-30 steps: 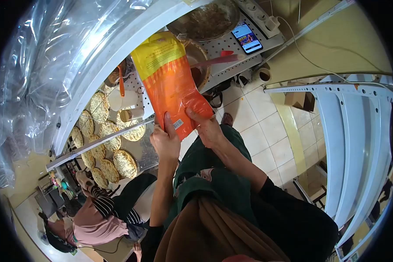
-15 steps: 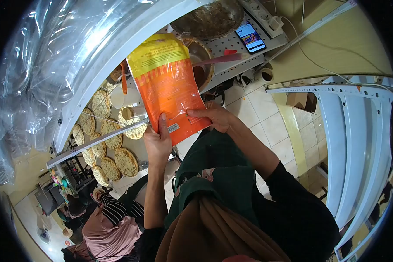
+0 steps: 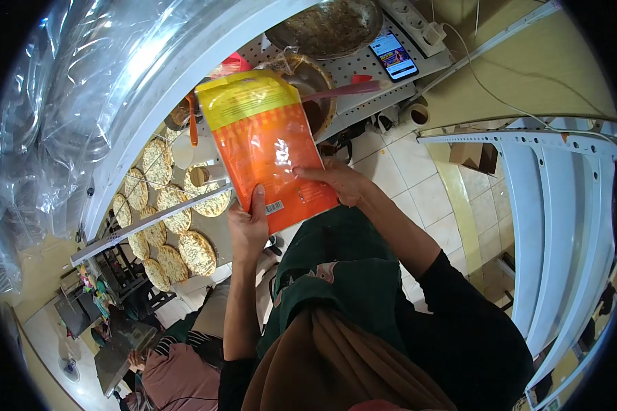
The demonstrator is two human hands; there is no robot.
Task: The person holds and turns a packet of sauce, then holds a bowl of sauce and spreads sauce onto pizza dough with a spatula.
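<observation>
An orange and yellow plastic pouch (image 3: 264,147) is held up in front of my body, its yellow end pointing away from me. My left hand (image 3: 249,222) grips its lower left edge near the barcode, thumb on top. On the right edge, my right hand (image 3: 336,179) pinches the pouch, thumb on its face and fingers behind it, mostly hidden. Beyond the pouch, partly covered by it, is a round bowl (image 3: 312,75) with a pinkish-red long-handled tool (image 3: 349,90) across it.
Several round flat breads (image 3: 197,253) lie at the left beside a metal rail (image 3: 144,227). A large pan (image 3: 332,29) and a phone (image 3: 393,57) are on the perforated shelf. White racks (image 3: 552,226) stand at right. Another person (image 3: 182,377) is at the lower left.
The pouch has flattened out and its yellow end has come lower, showing a pink-red item behind it. My right hand has shifted up along its edge. The other person has moved at the lower left.
</observation>
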